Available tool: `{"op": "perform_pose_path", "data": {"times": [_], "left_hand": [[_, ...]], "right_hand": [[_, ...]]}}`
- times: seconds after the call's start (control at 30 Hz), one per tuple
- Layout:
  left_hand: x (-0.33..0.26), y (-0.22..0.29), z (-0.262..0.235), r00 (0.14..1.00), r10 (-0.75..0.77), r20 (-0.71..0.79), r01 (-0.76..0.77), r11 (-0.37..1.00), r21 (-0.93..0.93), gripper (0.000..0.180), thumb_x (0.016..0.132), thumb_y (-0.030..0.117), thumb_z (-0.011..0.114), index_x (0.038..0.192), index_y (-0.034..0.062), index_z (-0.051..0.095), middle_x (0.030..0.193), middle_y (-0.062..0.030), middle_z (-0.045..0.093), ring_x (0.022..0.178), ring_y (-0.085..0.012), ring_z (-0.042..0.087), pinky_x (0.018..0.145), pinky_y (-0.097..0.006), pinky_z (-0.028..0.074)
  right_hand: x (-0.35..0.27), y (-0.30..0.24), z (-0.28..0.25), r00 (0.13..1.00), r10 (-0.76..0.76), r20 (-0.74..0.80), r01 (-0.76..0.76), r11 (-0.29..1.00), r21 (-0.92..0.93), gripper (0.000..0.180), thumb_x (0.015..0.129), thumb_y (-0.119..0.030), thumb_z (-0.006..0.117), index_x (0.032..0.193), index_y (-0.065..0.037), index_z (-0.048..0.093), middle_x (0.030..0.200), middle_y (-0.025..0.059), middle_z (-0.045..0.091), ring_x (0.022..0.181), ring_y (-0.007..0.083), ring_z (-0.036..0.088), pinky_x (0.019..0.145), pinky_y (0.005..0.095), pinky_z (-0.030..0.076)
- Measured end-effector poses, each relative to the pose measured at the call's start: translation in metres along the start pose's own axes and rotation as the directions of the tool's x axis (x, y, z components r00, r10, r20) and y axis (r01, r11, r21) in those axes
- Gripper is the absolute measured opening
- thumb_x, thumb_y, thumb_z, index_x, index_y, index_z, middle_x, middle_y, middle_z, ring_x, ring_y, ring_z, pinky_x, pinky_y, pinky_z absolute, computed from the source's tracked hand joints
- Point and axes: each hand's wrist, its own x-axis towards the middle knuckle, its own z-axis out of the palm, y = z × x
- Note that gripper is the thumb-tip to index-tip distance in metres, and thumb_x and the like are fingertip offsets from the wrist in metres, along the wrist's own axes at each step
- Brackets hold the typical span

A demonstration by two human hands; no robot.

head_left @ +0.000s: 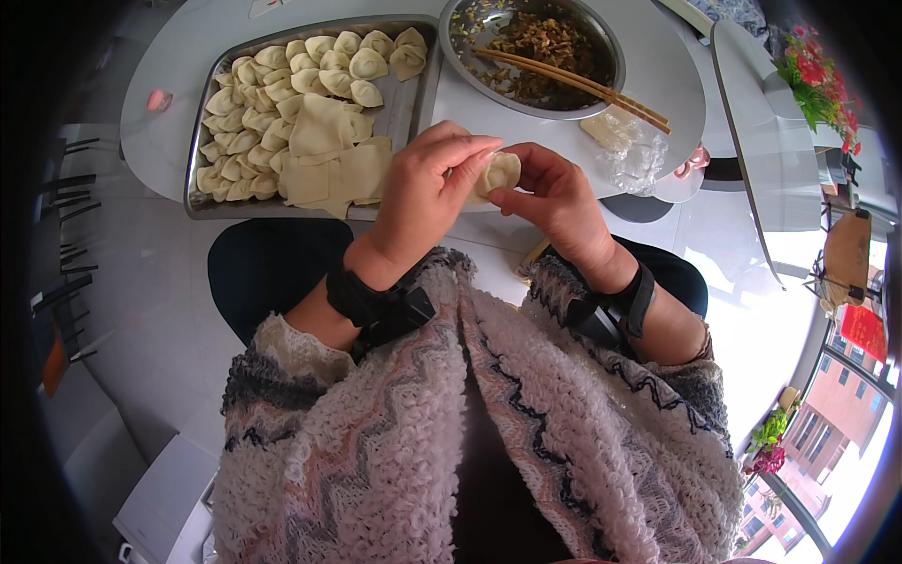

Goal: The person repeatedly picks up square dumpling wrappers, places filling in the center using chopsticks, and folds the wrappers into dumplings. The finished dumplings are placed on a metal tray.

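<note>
Between my two hands, just off the table's near edge, is a folded wonton. My left hand pinches its left side with the fingertips. My right hand grips its right side between thumb and fingers. Left of my hands lies a metal tray with rows of folded wontons. Flat square wrappers are piled at the tray's near side, close to my left wrist. Beyond my hands stands a steel bowl of minced filling, with wooden chopsticks resting across it.
Crumpled clear plastic wrap lies right of the bowl on the white round table. A small pink object sits at the table's left. Red flowers are at the far right. Dark chair seats show below the table edge.
</note>
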Motion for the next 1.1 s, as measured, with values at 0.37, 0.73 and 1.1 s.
{"op": "perform_pose_path", "data": {"times": [0.37,0.73,1.1], "left_hand": [[-0.0010,0.0005,0.0016,0.999,-0.044,0.017,0.044,0.998,-0.047,0.005,0.083,0.002,0.062,0.087,0.0004,0.063,0.082,-0.0044,0.060,0.069,-0.0128,0.056,0.060,-0.023,0.044],[-0.0012,0.0029,0.0030,1.000,-0.016,-0.015,0.015,0.998,-0.059,0.008,0.082,0.002,0.063,0.090,0.0007,0.062,0.083,-0.0053,0.058,0.068,-0.0133,0.055,0.061,-0.024,0.044],[-0.0016,0.0005,0.0051,1.000,-0.015,-0.003,0.015,0.988,-0.151,0.009,0.079,0.002,0.065,0.085,0.0030,0.058,0.082,-0.0034,0.055,0.067,-0.0135,0.054,0.059,-0.024,0.043]], "right_hand": [[-0.0004,0.0009,-0.0001,1.000,0.016,0.009,-0.016,0.999,-0.045,0.031,0.077,-0.003,0.070,0.105,0.000,0.058,0.093,0.0041,0.065,0.086,0.0101,0.061,0.076,0.0235,0.050],[-0.0006,0.0000,0.0005,1.000,0.011,0.016,-0.010,0.999,-0.038,0.029,0.076,-0.003,0.070,0.103,0.000,0.059,0.093,0.0043,0.065,0.087,0.0105,0.061,0.077,0.0240,0.050],[-0.0016,-0.0004,0.0008,1.000,0.013,0.022,-0.012,0.999,-0.037,0.032,0.076,-0.005,0.071,0.105,-0.001,0.059,0.094,0.0031,0.064,0.087,0.0096,0.060,0.077,0.0240,0.050]]}}
